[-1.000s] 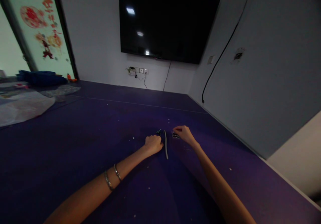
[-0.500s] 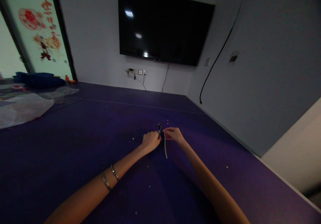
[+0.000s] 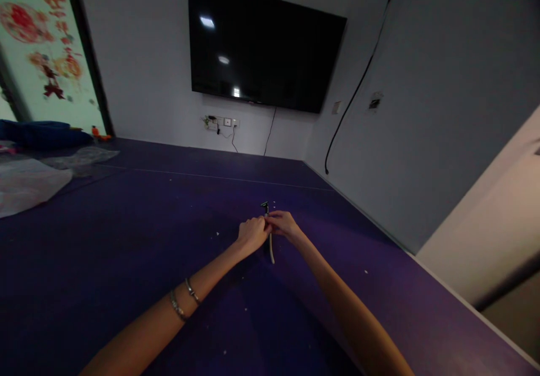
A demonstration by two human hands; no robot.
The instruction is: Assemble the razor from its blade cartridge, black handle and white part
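Floor: a purple floor (image 3: 126, 252) is spreading from the near edge to the walls, with white specks (image 3: 366, 271) dotting it.
Left wrist: two bracelets (image 3: 177, 307) are circling it.
Strip: a thin, pale grey strip (image 3: 271, 252) is lying on the floor, bending slightly, its upper end hiding behind the hands.
Left hand: the left hand (image 3: 252, 235) is gripping the small dark tool.
Right hand: the right hand (image 3: 285, 224) is bunching its fingertips narrowly beside the left; I cannot tell what they are pinching.
Tool: the small dark tool (image 3: 264, 204) is poking up above the hands, showing a short stem and a crosswise head.
Left side: a white sheet (image 3: 29, 188), clear plastic (image 3: 86, 157) and a blue cloth (image 3: 44, 134) are lying on the floor.
Right wall: a black cable (image 3: 358, 89) is hanging down it.
Far wall: sockets (image 3: 228, 122) are sitting below a big, dark television (image 3: 270, 44), which is reflecting lights.
Door: red decorations (image 3: 21, 22) are covering its pale glass.
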